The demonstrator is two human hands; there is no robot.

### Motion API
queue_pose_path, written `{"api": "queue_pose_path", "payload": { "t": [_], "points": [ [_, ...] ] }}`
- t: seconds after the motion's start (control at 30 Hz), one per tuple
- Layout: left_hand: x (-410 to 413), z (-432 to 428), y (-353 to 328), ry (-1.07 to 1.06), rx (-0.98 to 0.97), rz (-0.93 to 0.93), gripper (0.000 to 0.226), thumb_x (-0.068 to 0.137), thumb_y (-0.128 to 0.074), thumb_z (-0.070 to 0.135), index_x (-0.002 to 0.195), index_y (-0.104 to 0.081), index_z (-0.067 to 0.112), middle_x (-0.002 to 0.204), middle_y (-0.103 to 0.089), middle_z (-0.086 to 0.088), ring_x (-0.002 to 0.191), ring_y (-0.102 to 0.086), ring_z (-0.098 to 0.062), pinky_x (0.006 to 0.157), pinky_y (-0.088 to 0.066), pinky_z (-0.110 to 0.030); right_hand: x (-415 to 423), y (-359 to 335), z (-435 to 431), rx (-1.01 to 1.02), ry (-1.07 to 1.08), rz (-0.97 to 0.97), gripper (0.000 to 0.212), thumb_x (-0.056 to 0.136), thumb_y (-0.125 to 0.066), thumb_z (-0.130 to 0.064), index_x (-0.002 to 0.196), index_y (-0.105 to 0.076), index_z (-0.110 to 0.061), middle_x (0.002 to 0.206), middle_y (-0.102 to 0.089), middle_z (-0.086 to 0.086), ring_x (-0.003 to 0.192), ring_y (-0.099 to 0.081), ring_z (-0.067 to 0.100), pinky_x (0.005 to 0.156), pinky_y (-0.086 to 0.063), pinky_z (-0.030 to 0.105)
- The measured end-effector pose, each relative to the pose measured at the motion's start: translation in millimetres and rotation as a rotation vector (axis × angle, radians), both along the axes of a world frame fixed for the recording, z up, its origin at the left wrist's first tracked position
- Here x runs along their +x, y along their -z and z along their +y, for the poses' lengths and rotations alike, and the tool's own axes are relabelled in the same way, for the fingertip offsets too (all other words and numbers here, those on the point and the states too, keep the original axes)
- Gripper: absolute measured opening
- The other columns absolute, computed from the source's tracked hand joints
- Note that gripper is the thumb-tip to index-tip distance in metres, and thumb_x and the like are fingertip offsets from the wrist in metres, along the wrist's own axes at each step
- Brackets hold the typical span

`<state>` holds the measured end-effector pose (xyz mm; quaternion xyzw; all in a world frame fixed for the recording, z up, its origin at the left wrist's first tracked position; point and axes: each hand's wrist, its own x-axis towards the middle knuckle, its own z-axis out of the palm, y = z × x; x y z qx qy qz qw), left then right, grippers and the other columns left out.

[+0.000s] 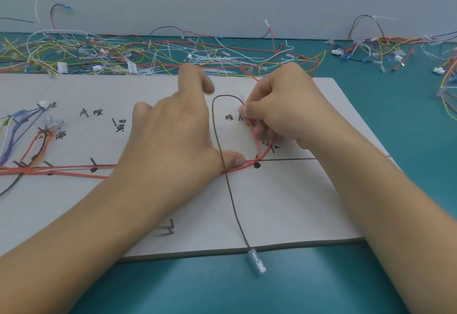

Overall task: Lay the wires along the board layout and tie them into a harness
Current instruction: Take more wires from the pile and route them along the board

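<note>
Looping over the board's [284,202] right half, the dark wire [214,125] runs from a thumb-and-forefinger pinch of the right hand [279,106] to its clear terminal [257,261], which overhangs the near edge. The left hand [173,128], fingers extended, presses the red wires [259,150] flat (thumb only). Loose wires [99,54] litter the table's [222,289] far edge.

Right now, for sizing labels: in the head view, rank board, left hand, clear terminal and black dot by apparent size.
1. board
2. left hand
3. clear terminal on dark wire
4. black dot
Terminal is nearest the camera, so that last ranking is unsure.
</note>
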<state>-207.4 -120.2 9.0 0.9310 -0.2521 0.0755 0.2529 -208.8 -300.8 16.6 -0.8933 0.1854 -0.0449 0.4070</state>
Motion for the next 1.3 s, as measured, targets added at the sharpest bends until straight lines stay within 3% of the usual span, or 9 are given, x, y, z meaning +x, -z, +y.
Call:
{"api": "queue_pose_path", "payload": {
  "t": [0.13, 0.23, 0.5, 0.6, 0.7, 0.87, 1.07, 1.2, 1.3],
  "points": [
    [1, 3, -2, 0.095, -0.051, 0.013, 0.071, 0.053, -0.092, 0.052, 0.106, -0.048, 0.037, 0.089, -0.047, 0.022, 0.079, -0.049, 0.007, 0.082, -0.042, -0.043, 2, 3, -1, 0.029, 0.004, -0.065, 0.015, 0.084, -0.080, -0.011, 0.070, -0.073, -0.010, 0.059, -0.072, 0.008, 0.047, -0.069, 0.019, 0.043, -0.048, 0.022],
    [4, 8, 0, 0.127, -0.078, 0.008, 0.050, 0.059, -0.093, 0.043, 0.097, -0.062, 0.033, 0.088, -0.052, 0.015, 0.078, -0.049, 0.004, 0.084, -0.049, -0.045, 3, 6, 0, 0.013, -0.013, -0.081, 0.016, 0.085, -0.078, -0.008, 0.070, -0.073, -0.011, 0.057, -0.071, 0.006, 0.043, -0.065, 0.014, 0.042, -0.047, 0.022],
    [8, 12, 1, 0.342, -0.167, -0.043, 0.074, 0.083, -0.081, 0.037, 0.146, -0.043, 0.048, 0.095, -0.059, 0.014, 0.084, -0.057, -0.010, 0.067, -0.041, -0.009, 6, 7, 1, -0.164, -0.067, -0.100, 0.021, 0.085, -0.066, -0.010, 0.066, -0.072, -0.017, 0.056, -0.064, -0.003, 0.047, -0.055, 0.010, 0.045, -0.041, 0.020],
    [10, 9, 3, 0.406, -0.198, -0.091, 0.039, 0.091, -0.077, 0.025, 0.129, -0.069, 0.030, 0.095, -0.064, 0.008, 0.080, -0.059, -0.012, 0.071, -0.037, -0.007, 6, 7, 2, -0.182, -0.137, -0.078, 0.020, 0.084, -0.063, -0.009, 0.067, -0.071, -0.016, 0.048, -0.052, -0.007, 0.038, -0.042, 0.005, 0.035, -0.031, 0.015],
    [17, 12, 2, 0.344, -0.225, -0.128, 0.012, 0.095, -0.072, 0.018, 0.102, -0.081, 0.021, 0.086, -0.069, 0.004, 0.074, -0.061, -0.011, 0.069, -0.040, -0.013, 8, 8, 2, -0.183, -0.164, -0.080, 0.021, 0.086, -0.062, -0.010, 0.074, -0.077, -0.019, 0.044, -0.055, -0.013, 0.039, -0.047, -0.002, 0.036, -0.031, 0.010],
    [29, 25, -6, 0.226, -0.119, 0.048, 0.007, 0.090, -0.074, 0.034, 0.090, -0.081, 0.035, 0.090, -0.060, 0.012, 0.075, -0.056, 0.003, 0.062, -0.035, -0.015, 6, 7, -2, -0.166, -0.205, -0.050, 0.025, 0.087, -0.057, -0.012, 0.079, -0.080, -0.020, 0.048, -0.059, -0.023, 0.042, -0.051, -0.008, 0.037, -0.035, 0.009],
    [25, 31, -15, 0.298, 0.060, 0.063, 0.009, 0.085, -0.076, 0.036, 0.076, -0.080, 0.034, 0.091, -0.062, 0.015, 0.074, -0.052, 0.016, 0.060, -0.032, -0.017, 7, 12, -1, -0.206, -0.193, -0.099, 0.017, 0.084, -0.066, -0.015, 0.074, -0.079, -0.021, 0.068, -0.071, -0.008, 0.050, -0.054, -0.005, 0.039, -0.039, 0.008],
    [20, 33, -21, 0.459, 0.104, 0.032, 0.007, 0.079, -0.085, 0.028, 0.075, -0.082, 0.033, 0.082, -0.068, 0.014, 0.074, -0.062, -0.002, 0.068, -0.049, -0.030, 9, 14, 0, -0.175, -0.190, -0.096, 0.011, 0.078, -0.075, -0.011, 0.074, -0.077, -0.021, 0.073, -0.072, -0.002, 0.047, -0.052, -0.003, 0.040, -0.037, 0.009],
    [18, 29, -16, 0.539, 0.091, -0.018, 0.012, 0.076, -0.089, 0.017, 0.079, -0.084, 0.028, 0.080, -0.073, 0.011, 0.071, -0.067, -0.013, 0.067, -0.053, -0.034, 8, 11, 1, -0.173, -0.216, -0.066, 0.021, 0.080, -0.064, -0.005, 0.077, -0.077, -0.022, 0.073, -0.071, 0.000, 0.043, -0.051, -0.001, 0.040, -0.041, 0.012]
  ]
}}
